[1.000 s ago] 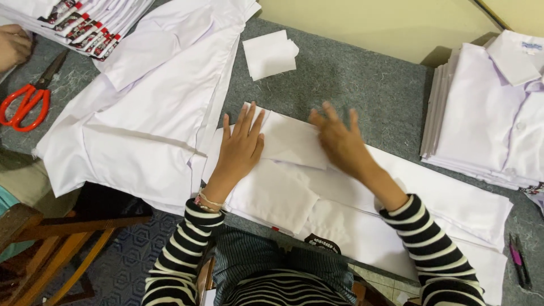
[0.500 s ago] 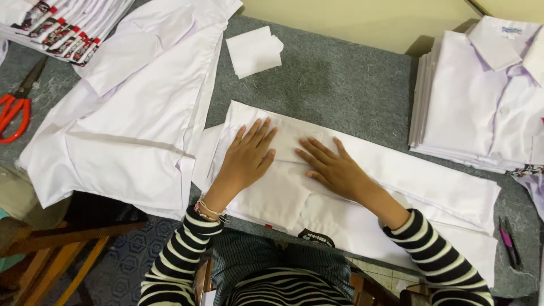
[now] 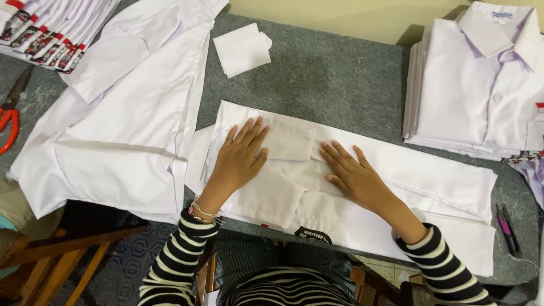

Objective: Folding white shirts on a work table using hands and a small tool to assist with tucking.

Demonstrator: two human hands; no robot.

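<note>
Underneath everything, grey felt-covered counter [image 3: 340, 73], reaching from the left edge to the right. At left, spread wide and overhanging the near edge, loose white shirts [image 3: 124, 130] in a flat heap. In the middle, lying across the counter and slanting down toward the right, long folded white shirt [image 3: 396, 187], sleeve folded back over its near left part. At far right, neat stack of folded white shirts [image 3: 481, 85], collar of the top one facing up, well apart from the hands. At top left, row of small packets [image 3: 51, 34] fanned out, red and black at their ends. Above the folded shirt, small white square of cloth or paper [image 3: 243, 50], lying alone on the grey felt. At the left edge, red-handled scissors [image 3: 8, 122], only partly in view. At right, near the counter's near edge, two pens [image 3: 506, 226], one pink, one dark, just beside the shirt's end. Left hand [image 3: 238, 158] open and flat, fingers spread, pressing on the folded shirt's left part, holding nothing. Right hand [image 3: 354, 175] likewise open and flat on the shirt's middle, fingers pointing up and left, near the other hand but not touching. Striped black-and-white sleeves on both arms; bracelets at the left wrist.
</note>
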